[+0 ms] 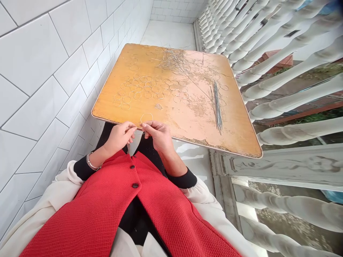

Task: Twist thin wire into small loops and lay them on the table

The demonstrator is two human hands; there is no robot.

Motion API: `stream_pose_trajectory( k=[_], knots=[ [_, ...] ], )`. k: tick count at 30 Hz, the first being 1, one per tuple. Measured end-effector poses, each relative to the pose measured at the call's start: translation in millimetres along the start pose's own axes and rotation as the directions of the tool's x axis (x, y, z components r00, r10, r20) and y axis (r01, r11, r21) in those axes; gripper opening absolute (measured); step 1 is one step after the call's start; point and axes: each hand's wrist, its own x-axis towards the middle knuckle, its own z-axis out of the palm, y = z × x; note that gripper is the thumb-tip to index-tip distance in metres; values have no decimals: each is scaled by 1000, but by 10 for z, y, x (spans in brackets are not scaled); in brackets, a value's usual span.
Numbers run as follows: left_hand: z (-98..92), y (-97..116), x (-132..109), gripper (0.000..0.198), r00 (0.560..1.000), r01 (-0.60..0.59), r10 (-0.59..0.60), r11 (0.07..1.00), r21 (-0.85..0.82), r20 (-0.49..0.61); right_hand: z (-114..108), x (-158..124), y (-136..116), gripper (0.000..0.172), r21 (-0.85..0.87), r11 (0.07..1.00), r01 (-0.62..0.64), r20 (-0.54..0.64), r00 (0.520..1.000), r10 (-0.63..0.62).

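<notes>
A thin wire ring (pixel 147 114) stands up from the fingers of my right hand (pixel 158 134), which pinches its lower side at the table's near edge. Close beside it, my left hand (pixel 120 135) has thumb and fingertips pressed together near the ring. Whatever lies in that left pinch is too small to make out. Past my hands, several finished-looking wire rings (pixel 147 87) lie spread over the left half of the wooden table (pixel 177 121). A bundle of straight wires (pixel 217 107) rests on the right part of the tabletop.
A tangled heap of wire pieces (pixel 173 59) lies toward the table's far side. White wall tiles (pixel 45 85) run along the left, and a white baluster railing (pixel 278 78) stands at the right. The table's near edge (pixel 209 143) is chipped.
</notes>
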Motion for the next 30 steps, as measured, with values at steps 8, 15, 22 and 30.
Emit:
stream_pose_trajectory(
  k=[8,15,22,30],
  knots=[
    [-8,101,-44,25,968,-210,251,752,625,23,22,15,27,30,45,998,-39,-21,999,40],
    [-82,167,-37,21,985,-151,169,824,546,17,21,23,-25,30,31,997,-72,16,997,71],
    [-53,101,-29,24,963,-218,270,816,536,-19,14,11,-31,27,-35,998,-47,27,998,48],
    [59,58,-12,24,949,-236,310,604,762,49,45,-5,20,25,-49,999,-9,4,1000,10]
  ],
)
